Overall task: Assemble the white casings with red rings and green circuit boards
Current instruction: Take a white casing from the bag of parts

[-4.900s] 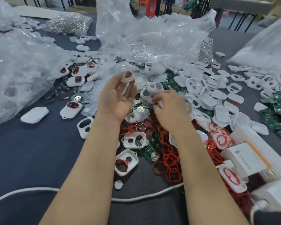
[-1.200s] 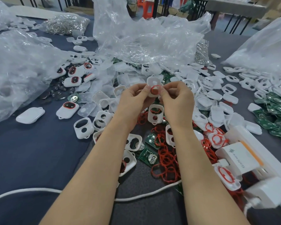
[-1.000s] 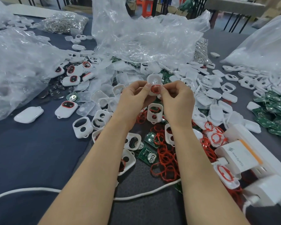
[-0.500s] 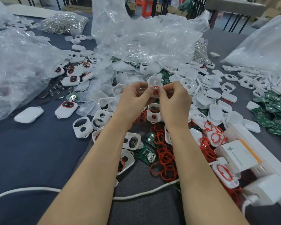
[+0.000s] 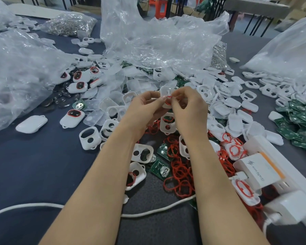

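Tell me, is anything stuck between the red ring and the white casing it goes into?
Nothing visible is. The red ring lies against the white casing, which the left grip and right grip pinch between them. Fingertips hide part of the ring, so its seating cannot be told.

bright, even light, faint shadows; glare on the crumpled clear plastic bags (image 5: 157,41); wide-angle bending at edges; white boxy charger (image 5: 289,209), lower right, blurred.
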Demonstrator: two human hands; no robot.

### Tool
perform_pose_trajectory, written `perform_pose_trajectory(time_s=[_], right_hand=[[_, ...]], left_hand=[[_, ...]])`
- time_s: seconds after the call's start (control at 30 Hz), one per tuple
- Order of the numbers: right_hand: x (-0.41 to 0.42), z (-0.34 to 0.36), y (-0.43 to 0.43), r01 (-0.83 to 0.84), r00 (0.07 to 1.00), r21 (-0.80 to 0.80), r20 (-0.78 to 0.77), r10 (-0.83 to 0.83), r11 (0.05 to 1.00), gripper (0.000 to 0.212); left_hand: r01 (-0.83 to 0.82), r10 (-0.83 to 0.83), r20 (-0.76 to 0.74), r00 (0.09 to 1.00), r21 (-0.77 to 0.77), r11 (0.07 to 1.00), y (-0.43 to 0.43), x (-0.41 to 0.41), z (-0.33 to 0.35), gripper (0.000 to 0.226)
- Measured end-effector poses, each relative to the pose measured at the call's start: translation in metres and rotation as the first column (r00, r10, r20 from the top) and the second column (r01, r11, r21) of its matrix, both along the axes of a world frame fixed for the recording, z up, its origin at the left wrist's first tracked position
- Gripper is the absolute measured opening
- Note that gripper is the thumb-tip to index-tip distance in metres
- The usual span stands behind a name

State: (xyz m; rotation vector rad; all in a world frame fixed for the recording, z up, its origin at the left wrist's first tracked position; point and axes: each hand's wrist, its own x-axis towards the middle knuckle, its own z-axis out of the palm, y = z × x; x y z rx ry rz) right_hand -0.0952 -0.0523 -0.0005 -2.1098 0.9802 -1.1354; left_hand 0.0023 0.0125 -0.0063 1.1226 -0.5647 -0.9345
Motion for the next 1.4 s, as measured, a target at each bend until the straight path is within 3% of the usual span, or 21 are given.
perform_pose_trajectory(time_s=[0.13,0.23,0.4,0.53,0.77,0.9,1.1,1.23,1.4], right_hand=[[0.001,-0.001,0.001,0.021,0.999,-0.064,-0.031,-0.023,0.998,0.005],[0.003,-0.004,0.001,0.042,0.998,-0.102,-0.046,-0.047,0.994,0.004],[0.006,-0.006,0.001,0.048,0.998,-0.008,-0.041,-0.048,0.999,0.001],[0.0,-0.006,-0.006,0.055,0.998,0.139,-0.026,-0.052,0.989,0.004],[0.001,-0.006,-0.009,0.09,0.994,0.179,-0.077,-0.077,0.98,0.008],[0.0,-0.003,-0.01,0.036,0.999,0.3,-0.012,-0.034,0.953,0.006],[-0.006,0.002,-0.011,-0.234,0.947,0.651,0.321,0.018,0.722,0.006],[-0.005,0.004,-0.011,-0.376,0.887,0.714,0.461,0.008,0.591,0.02],[-0.004,0.006,-0.01,-0.404,0.885,0.728,0.465,0.035,0.554,0.027]], left_hand=[[-0.03,0.026,0.176,0.984,0.021,0.999,-0.001,-0.003,-0.001,0.01],[-0.16,0.112,0.503,0.857,0.054,0.986,-0.004,-0.006,-0.002,0.008],[-0.267,0.144,0.674,0.724,0.081,0.96,-0.008,-0.007,-0.003,0.012],[-0.16,0.082,0.661,0.746,0.059,0.985,-0.005,-0.009,-0.003,0.011],[-0.209,0.151,0.831,0.535,-0.043,0.977,-0.004,-0.016,-0.005,0.011],[-0.201,0.18,0.845,0.503,-0.088,0.976,-0.004,-0.016,-0.006,0.012],[-0.151,0.192,0.817,0.543,-0.129,0.98,-0.003,-0.014,-0.003,0.013],[-0.122,0.21,0.874,0.439,-0.173,0.977,-0.001,-0.011,-0.003,0.007],[-0.115,0.243,0.913,0.327,-0.217,0.969,0.0,-0.01,-0.003,0.006]])
